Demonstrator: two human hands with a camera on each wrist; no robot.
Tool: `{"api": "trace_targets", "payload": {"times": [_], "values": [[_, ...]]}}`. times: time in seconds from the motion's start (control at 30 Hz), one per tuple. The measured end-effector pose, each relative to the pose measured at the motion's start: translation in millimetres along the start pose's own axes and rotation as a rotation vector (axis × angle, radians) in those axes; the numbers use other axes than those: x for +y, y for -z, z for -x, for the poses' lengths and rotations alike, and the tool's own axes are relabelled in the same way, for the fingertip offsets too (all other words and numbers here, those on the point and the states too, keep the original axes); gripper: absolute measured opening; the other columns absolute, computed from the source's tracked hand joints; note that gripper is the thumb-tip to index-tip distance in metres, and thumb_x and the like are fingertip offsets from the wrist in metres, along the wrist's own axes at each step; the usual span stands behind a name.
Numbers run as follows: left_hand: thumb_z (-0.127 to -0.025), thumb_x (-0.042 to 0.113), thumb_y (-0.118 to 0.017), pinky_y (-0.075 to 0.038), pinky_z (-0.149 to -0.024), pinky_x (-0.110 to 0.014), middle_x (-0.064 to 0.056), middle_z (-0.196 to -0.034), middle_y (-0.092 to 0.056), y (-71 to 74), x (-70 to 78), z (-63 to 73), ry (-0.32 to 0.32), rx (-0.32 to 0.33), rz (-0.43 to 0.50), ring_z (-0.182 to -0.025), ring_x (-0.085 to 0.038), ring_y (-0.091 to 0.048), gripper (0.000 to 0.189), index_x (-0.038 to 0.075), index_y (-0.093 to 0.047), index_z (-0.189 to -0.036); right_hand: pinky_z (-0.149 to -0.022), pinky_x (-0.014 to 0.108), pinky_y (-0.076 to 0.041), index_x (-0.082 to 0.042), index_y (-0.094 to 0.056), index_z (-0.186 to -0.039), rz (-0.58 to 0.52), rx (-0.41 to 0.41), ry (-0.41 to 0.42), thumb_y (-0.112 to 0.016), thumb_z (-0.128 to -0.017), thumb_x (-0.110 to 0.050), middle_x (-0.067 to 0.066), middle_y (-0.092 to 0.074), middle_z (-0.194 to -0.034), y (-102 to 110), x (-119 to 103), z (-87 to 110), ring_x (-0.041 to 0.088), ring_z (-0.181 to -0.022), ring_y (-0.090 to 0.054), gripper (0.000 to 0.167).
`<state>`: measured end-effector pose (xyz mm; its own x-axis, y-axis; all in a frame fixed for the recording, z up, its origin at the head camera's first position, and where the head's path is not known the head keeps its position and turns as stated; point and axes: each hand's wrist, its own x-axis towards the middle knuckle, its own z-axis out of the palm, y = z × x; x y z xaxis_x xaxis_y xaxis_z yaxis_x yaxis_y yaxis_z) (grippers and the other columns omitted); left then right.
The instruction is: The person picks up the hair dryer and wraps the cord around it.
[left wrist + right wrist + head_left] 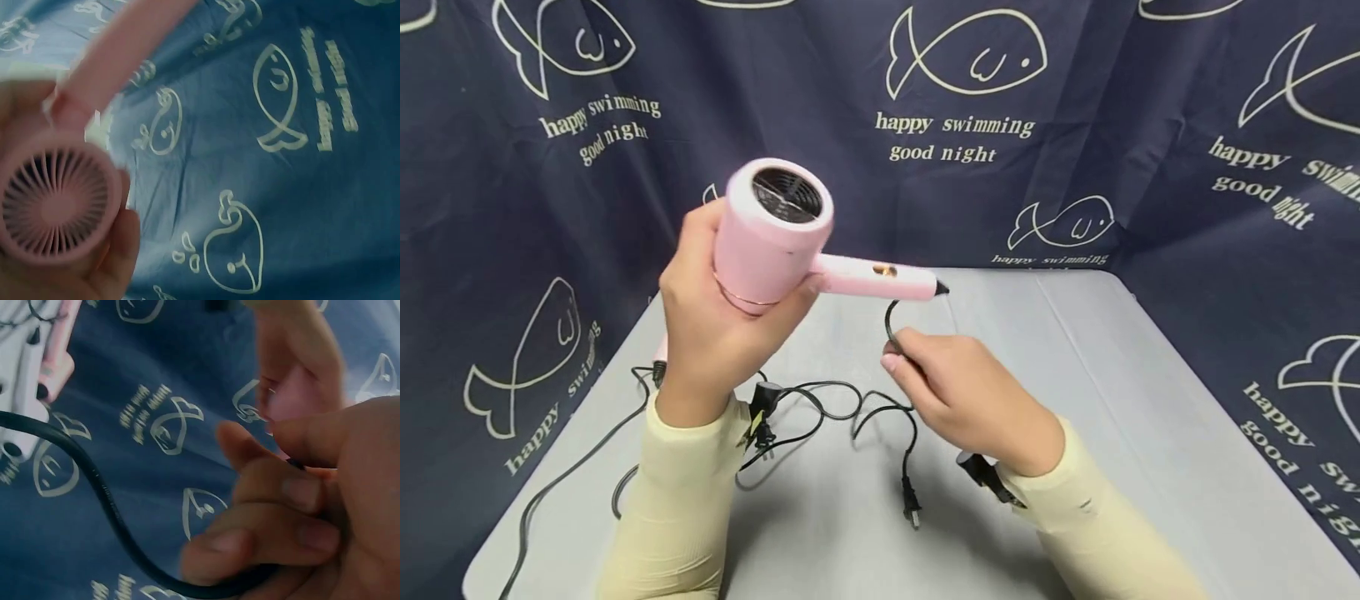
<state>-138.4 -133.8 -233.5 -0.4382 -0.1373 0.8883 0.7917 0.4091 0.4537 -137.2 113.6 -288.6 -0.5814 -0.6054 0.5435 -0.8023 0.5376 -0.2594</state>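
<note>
A pink hair dryer (771, 250) is held up over the table, its round dark grille tilted upward and its handle pointing right. My left hand (700, 317) grips it around the barrel. A finned vent on the hair dryer (56, 203) faces the left wrist camera. Below the handle's tip, my right hand (962, 392) holds a black power cord (891, 321) between thumb and curled fingers. In the right wrist view the cord (103, 494) bends away from those fingers. A two-pin plug (911, 500) hangs or lies below the right hand; which one, I cannot tell.
Black cords loop across the light grey table (1052, 350), with another plug (763, 435) beside the left wrist. Part of a pink appliance (660, 354) shows behind that wrist. Pink and white devices (59, 365) appear in the right wrist view. A navy fish-print curtain (820, 92) surrounds the table.
</note>
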Motion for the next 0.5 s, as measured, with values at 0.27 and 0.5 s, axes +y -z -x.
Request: {"api": "trace_targets", "payload": {"times": [0.27,0.5], "values": [[-0.066,0.014,-0.092,-0.048,-0.075,-0.027,0.004,-0.095,-0.069,8.3,-33.4,-1.9,0.107,-0.318,-0.001,-0.083,-0.013,-0.063,0.060,0.012,-0.066,-0.120,-0.060,0.014,-0.037,-0.013,-0.071,-0.099,-0.080,0.249,0.172,-0.072,-0.094,-0.010,-0.011,-0.057,-0.080,38,18,6.1,0.001,-0.065,-0.044,0.006],[-0.066,-0.003,-0.085,-0.050,-0.074,-0.034,-0.010,-0.097,-0.068,7.1,-31.9,-3.7,0.167,-0.291,0.291,-0.085,-0.028,-0.062,0.058,0.005,-0.068,-0.121,-0.057,0.018,-0.038,-0.015,-0.067,-0.091,-0.222,0.317,0.120,-0.072,-0.092,-0.005,-0.011,-0.056,-0.077,38,39,-0.7,0.002,-0.063,-0.046,0.011]]}}
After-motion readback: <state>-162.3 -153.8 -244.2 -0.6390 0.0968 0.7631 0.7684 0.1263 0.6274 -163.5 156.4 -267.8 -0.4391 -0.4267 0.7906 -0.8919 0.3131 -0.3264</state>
